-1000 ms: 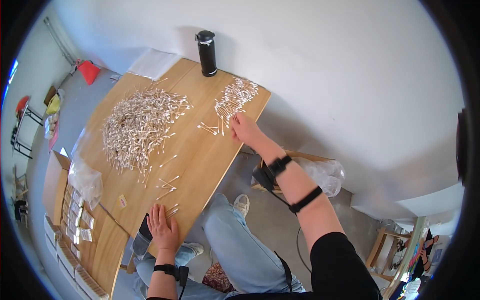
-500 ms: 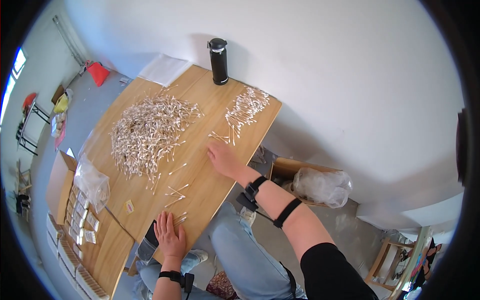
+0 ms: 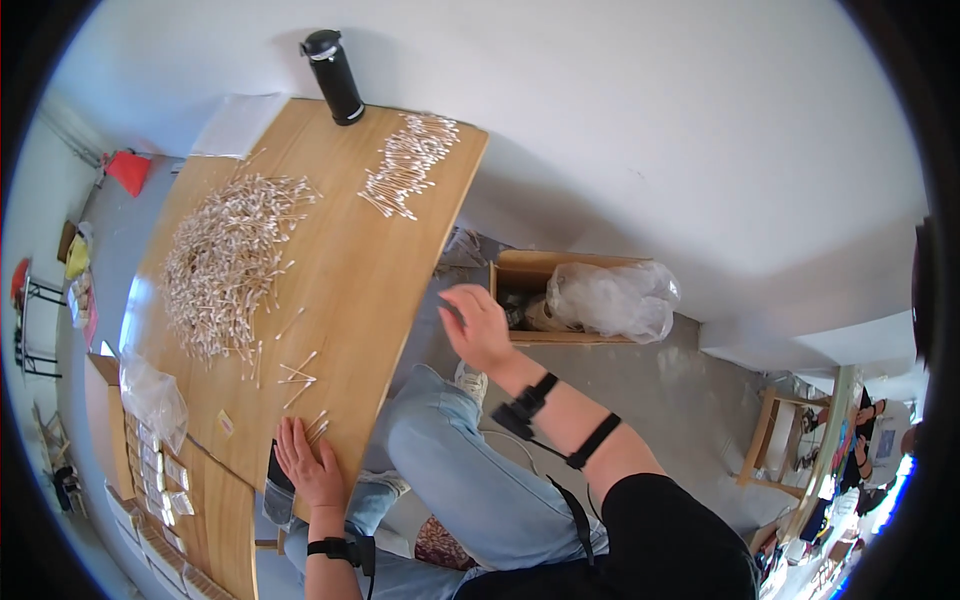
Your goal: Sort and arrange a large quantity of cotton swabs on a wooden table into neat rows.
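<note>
My left hand point(image 3: 312, 470) lies flat at the table's near edge, fingers stretched out, a few loose cotton swabs point(image 3: 318, 428) by its fingertips. My right hand point(image 3: 478, 328) hangs in the air beyond the table's right edge, close to an open cardboard box point(image 3: 515, 262). Its fingers are bent with the thumb apart, and nothing shows between them. A big tangled heap of cotton swabs point(image 3: 225, 265) covers the left part of the wooden table point(image 3: 350, 280). A smaller, more lined-up group of swabs point(image 3: 410, 165) is at the far right corner.
Clear plastic bags point(image 3: 615, 300) fill the box on the floor. At the back of the table stands a black bottle point(image 3: 335, 80) beside plastic sheets point(image 3: 238, 125). Small packs point(image 3: 160, 475) and a plastic bag point(image 3: 153, 400) occupy the left end. My knee point(image 3: 435, 430) is beside the table.
My right hand has left the tabletop and moved out past the right edge toward the box. Stray swabs near the smaller group no longer show. The view has turned rightward; my left hand stays put.
</note>
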Tool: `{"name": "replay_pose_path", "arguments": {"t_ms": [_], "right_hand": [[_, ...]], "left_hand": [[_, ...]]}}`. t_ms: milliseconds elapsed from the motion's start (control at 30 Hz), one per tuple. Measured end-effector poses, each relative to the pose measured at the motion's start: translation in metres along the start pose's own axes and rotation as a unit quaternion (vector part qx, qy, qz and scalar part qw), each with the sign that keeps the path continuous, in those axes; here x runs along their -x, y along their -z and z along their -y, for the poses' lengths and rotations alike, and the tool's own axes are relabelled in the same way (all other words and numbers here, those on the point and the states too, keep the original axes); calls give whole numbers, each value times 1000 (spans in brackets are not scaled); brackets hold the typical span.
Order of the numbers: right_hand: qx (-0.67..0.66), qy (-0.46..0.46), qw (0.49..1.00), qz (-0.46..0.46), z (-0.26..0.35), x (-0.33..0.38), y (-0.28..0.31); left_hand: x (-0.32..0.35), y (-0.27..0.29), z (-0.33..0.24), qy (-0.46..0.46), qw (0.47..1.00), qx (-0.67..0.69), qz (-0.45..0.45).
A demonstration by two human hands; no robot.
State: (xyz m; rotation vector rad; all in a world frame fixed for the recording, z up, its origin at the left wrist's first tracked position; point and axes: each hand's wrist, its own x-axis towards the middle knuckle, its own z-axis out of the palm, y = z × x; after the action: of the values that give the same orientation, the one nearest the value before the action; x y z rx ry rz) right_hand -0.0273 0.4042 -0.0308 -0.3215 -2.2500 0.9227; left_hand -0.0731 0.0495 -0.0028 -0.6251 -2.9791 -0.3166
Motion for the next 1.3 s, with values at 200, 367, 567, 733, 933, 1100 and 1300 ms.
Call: {"name": "replay_pose_path", "arguments": {"t_ms": [200,367,567,733,933,1100,1300], "right_hand": [[313,-142,898,273,-93,85,90],[377,-210,829,356,-135,103,132],[414,-137,831,344,-144,101,134],[427,-160,829,325,-154,99,156],[458,-218,816,279,-175,82,187],[489,-258,770,318,-180,93,163],[452,-258,839,157,-169,105,135]], "left_hand": [[0,-3,6,-21,1000,-15,-4],[-2,-6,1,-34,999,-17,-2],[2,-7,11,-36,999,-18,-6],[1,-5,8,-34,999,-17,-6],[-1,-2,6,-34,999,-11,7],[-2,-2,7,-32,999,-8,13],[1,-5,15,-27,999,15,24]]}}
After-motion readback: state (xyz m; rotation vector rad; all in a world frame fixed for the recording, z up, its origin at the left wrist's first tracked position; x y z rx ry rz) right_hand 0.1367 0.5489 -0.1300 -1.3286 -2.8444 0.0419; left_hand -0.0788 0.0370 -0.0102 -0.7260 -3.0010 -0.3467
